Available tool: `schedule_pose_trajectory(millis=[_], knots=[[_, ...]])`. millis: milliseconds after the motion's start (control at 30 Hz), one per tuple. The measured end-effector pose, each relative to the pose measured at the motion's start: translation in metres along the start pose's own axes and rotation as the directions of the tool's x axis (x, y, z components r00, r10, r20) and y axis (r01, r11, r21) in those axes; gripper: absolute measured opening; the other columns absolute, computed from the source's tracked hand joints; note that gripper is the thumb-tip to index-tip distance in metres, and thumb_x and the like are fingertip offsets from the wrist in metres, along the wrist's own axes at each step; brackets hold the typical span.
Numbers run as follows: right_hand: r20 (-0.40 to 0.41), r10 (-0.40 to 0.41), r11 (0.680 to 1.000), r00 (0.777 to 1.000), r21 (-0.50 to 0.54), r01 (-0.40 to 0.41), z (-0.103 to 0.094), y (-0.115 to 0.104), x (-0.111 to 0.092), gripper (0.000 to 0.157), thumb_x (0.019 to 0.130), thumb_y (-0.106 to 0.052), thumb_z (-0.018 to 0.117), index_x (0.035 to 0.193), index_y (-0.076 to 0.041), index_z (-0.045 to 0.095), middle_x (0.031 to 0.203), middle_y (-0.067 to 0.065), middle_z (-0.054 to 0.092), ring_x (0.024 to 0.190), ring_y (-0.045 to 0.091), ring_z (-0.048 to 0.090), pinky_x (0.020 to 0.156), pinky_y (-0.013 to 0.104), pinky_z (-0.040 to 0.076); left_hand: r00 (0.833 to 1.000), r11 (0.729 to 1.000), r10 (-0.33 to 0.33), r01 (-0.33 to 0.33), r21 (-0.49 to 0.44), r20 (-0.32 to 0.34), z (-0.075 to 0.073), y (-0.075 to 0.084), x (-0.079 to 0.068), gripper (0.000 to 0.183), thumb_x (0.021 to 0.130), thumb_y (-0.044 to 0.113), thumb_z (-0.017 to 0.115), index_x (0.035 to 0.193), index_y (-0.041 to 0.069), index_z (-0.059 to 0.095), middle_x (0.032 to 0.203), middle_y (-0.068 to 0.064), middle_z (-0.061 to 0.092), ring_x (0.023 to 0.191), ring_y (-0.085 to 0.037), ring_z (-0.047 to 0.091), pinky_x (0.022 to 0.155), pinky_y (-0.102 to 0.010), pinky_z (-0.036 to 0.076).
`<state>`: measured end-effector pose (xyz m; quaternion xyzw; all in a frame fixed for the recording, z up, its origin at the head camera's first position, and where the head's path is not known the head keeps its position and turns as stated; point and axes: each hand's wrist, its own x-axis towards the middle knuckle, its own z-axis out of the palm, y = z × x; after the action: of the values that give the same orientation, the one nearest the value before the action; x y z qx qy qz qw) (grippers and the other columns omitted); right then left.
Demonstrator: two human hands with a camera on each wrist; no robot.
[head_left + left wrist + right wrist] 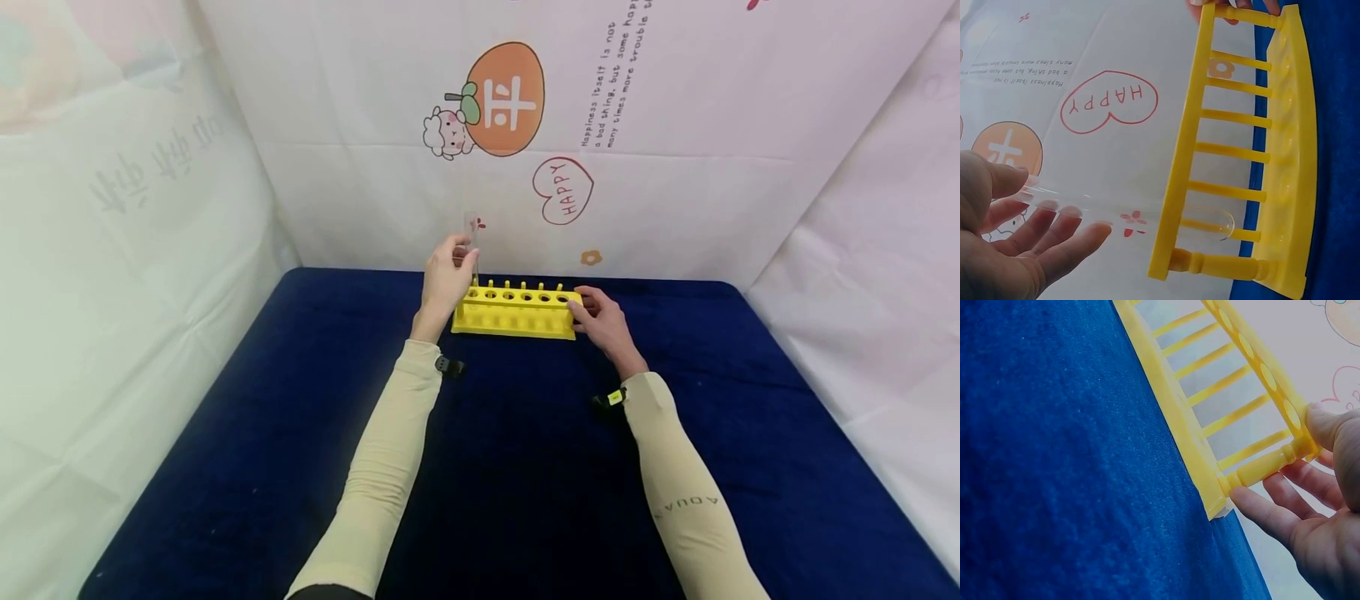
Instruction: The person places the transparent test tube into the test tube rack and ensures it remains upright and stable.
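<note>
A yellow test tube rack stands near the back of the table, with a row of several round holes along its top. My left hand pinches a clear test tube between thumb and fingers at the rack's left end. The tube passes through the leftmost hole; in the left wrist view its rounded end hangs between the top plate and the base, apart from the base. My right hand grips the rack's right end, its thumb on the top plate and its fingers by the end post.
A dark blue cloth covers the table. Right behind the rack rises a white printed backdrop with cartoon drawings and red lettering. White sheets hang along both sides.
</note>
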<state>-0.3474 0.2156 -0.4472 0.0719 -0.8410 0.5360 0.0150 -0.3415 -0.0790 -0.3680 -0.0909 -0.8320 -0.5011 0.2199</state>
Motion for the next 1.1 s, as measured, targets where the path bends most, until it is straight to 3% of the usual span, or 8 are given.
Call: schedule_pose_trajectory(millis=[867, 1100], knots=[[-0.002, 0.017, 1.0, 1.0, -0.006, -0.017, 0.001, 0.0, 0.0, 0.06, 0.096, -0.041, 0.06, 0.147, -0.015, 0.042, 0.135, 0.021, 0.054, 0.117, 0.038, 0.059, 0.088, 0.046, 0.056, 1.0, 1.0, -0.018, 0.018, -0.011, 0.017, 0.004, -0.012, -0.003, 0.036, 0.099, 0.03, 0.058, 0.128, 0.008, 0.059, 0.113, -0.012, 0.066, 0.101, -0.026, 0.066, 0.088, -0.039, 0.055], [-0.013, 0.022, 1.0, 1.0, -0.013, -0.022, 0.001, 0.0, 0.0, 0.061, 0.096, -0.043, 0.059, 0.147, -0.015, 0.042, 0.135, 0.02, 0.054, 0.117, 0.036, 0.059, 0.088, 0.045, 0.057, 1.0, 1.0, 0.012, -0.012, -0.001, 0.014, 0.006, -0.013, -0.004, 0.034, 0.1, 0.03, 0.058, 0.127, 0.011, 0.06, 0.112, -0.011, 0.066, 0.098, -0.025, 0.066, 0.085, -0.039, 0.055]])
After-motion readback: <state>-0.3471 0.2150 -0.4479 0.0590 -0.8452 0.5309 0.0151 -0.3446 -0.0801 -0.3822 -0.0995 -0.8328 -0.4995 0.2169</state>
